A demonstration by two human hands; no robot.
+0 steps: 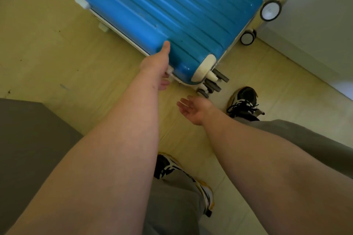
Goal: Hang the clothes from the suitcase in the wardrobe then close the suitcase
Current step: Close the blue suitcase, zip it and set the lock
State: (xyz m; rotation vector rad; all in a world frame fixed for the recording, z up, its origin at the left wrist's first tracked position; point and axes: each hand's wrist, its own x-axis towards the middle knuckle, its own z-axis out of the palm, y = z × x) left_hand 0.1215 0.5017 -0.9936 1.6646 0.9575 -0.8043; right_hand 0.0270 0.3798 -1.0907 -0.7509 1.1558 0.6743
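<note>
A blue ribbed hard-shell suitcase (162,0) lies flat on the yellowish floor with its lid down. My left hand (158,65) grips its near edge close to the corner, thumb on top of the shell and fingers curled under the rim. My right hand (193,108) hovers open, palm up, just below the corner with the dark wheels (212,82), touching nothing. No clothes are in view.
A white cabinet face (315,25) stands at the right, close to the suitcase's two white wheels (270,10). A grey block of furniture (28,139) fills the lower left. My shoes (244,101) stand on the floor near the suitcase.
</note>
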